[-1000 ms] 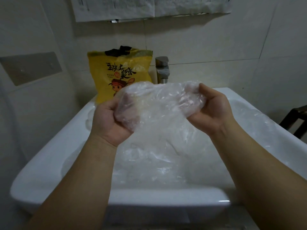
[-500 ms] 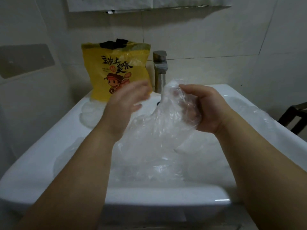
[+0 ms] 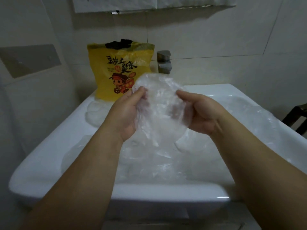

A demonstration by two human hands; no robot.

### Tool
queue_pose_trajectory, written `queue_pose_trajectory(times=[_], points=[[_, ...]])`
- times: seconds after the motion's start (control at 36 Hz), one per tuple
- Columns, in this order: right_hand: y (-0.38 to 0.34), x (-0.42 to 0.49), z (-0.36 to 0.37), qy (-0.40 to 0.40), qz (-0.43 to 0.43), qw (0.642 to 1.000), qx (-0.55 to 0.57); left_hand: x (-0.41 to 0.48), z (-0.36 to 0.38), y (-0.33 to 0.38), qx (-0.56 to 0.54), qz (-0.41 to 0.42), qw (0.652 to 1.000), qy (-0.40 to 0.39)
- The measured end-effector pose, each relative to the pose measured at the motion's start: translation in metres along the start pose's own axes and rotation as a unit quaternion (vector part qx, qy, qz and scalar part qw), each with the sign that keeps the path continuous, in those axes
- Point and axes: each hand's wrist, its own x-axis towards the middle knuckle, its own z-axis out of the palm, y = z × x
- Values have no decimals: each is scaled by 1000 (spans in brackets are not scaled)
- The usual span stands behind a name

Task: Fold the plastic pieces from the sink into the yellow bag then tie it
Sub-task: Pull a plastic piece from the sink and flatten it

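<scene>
A clear crumpled plastic piece (image 3: 159, 107) hangs above the white sink (image 3: 49, 156). My left hand (image 3: 127, 113) pinches its left edge and my right hand (image 3: 201, 113) grips its right edge. Several more clear plastic pieces (image 3: 159, 160) lie in the sink basin below. The yellow bag (image 3: 116, 70) with a cartoon print stands upright on the sink's back left corner, its top open with something dark showing inside.
A metal tap (image 3: 164, 62) stands behind the held plastic, right of the bag. A flat plastic piece (image 3: 94, 112) lies on the rim before the bag. Tiled walls close in at the back and left. A dark chair (image 3: 295, 117) is at the right edge.
My left hand, free and raised half a second ago, has come back and taken the plastic piece's left edge. The piece is now spread between both hands.
</scene>
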Motion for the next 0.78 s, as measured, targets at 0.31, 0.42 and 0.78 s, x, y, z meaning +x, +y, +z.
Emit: queue_pose_trajectory(times=[0.31, 0.42, 0.78], points=[[-2, 5, -15, 32, -72, 996, 37, 9, -14, -1, -88, 10, 993, 82], [-1, 3, -7, 65, -138, 988, 0, 7, -13, 0, -74, 73, 988, 110], [-5, 0, -13, 87, -171, 975, -116, 3, -17, -4, 111, 91, 989, 45]])
